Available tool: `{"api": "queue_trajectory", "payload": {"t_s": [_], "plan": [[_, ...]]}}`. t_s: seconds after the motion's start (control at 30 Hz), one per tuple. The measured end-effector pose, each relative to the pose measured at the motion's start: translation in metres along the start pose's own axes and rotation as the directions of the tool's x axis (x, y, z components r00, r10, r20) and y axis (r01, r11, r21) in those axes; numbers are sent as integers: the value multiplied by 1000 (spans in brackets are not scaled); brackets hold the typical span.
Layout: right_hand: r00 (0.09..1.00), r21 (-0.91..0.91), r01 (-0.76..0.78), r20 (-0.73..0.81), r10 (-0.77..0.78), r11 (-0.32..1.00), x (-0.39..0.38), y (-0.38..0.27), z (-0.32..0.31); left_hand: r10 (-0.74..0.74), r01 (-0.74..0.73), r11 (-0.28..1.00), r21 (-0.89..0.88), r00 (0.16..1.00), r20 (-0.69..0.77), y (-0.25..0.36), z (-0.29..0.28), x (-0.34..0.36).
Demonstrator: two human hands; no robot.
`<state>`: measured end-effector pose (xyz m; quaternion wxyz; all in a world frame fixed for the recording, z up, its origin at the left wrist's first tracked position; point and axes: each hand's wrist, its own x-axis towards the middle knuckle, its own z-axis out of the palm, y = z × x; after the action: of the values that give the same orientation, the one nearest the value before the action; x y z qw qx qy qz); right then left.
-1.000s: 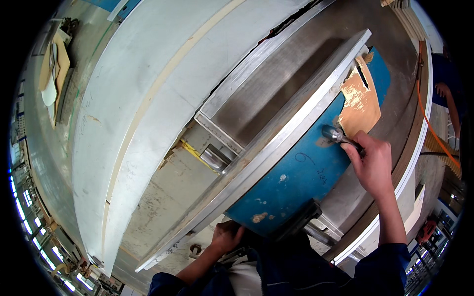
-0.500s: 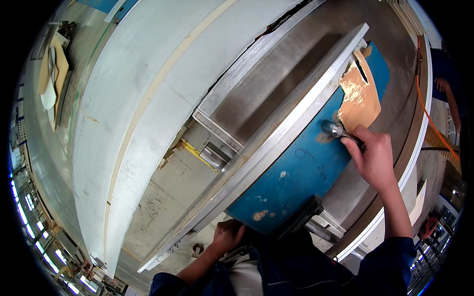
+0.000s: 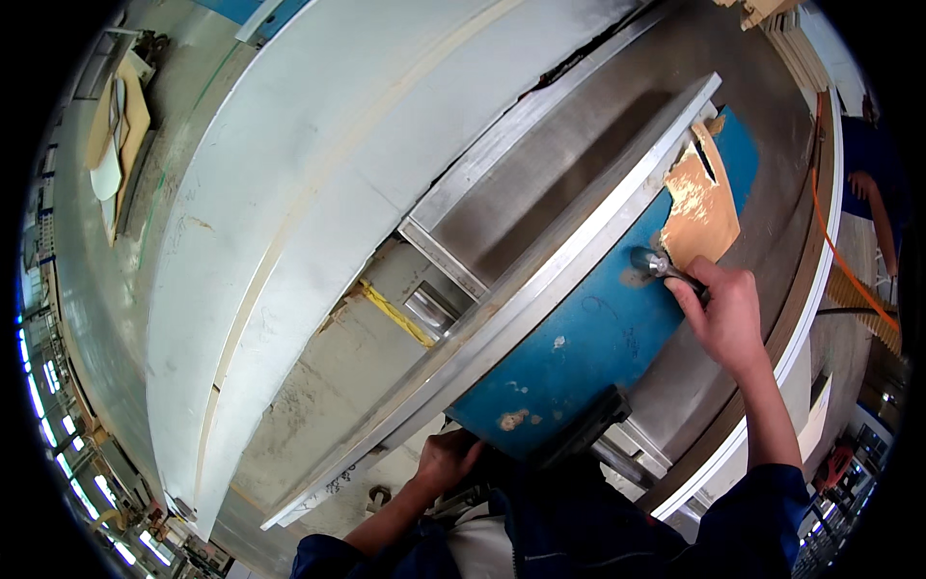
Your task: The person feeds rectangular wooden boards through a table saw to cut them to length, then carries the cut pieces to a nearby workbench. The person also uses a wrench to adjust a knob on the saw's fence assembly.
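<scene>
My right hand (image 3: 725, 314) is closed around the dark handle of a hand tool (image 3: 656, 262) with a shiny, rounded metal head. That head rests at the blue panel (image 3: 569, 338), close to the lower end of a torn tan sheet (image 3: 702, 207). The sheet covers the panel's far right part; its left edge is ragged, with pale fibres showing. My left hand (image 3: 448, 461) is curled at the panel's near left corner, its fingertips hidden, so what it grips cannot be made out. A long pale metal-edged strip (image 3: 579, 232) runs along the panel's left side.
A large curved white panel (image 3: 318, 193) fills the left. Between it and the strip lie a metal sheet (image 3: 540, 193) and a yellow strap (image 3: 395, 314). An orange cable (image 3: 830, 232) hangs at right, near another person's arm (image 3: 876, 207). Board offcuts (image 3: 121, 145) lie far left.
The view has shifted slightly, so the far things sit lower in the picture. Both hands keep nearly the same places, with the tool still at the torn sheet's lower end.
</scene>
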<state>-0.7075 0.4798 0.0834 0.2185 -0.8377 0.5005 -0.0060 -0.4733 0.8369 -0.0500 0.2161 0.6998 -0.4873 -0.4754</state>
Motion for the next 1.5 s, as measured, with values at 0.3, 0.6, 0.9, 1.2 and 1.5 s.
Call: {"api": "queue_trajectory", "payload": {"t_s": [0.3,0.6,0.9,1.2,1.5], "plan": [[999,-38,39,-25,-40,999,0,0,1,4,-4,1000,-7,999,-44,14,-9,3],[998,-57,66,-17,-67,996,3,-1,0,-58,58,998,-30,998,-2,17,-12,5],[998,-45,64,-10,-65,997,2,1,-2,-4,-1,998,-65,998,-69,19,-10,6],[977,-78,108,-179,-121,991,-11,-1,11,16,-8,997,74,994,-107,7,3,-9],[847,157,131,-531,-28,979,-122,-63,49,116,-84,979,187,978,-170,-14,-6,-54]]}}
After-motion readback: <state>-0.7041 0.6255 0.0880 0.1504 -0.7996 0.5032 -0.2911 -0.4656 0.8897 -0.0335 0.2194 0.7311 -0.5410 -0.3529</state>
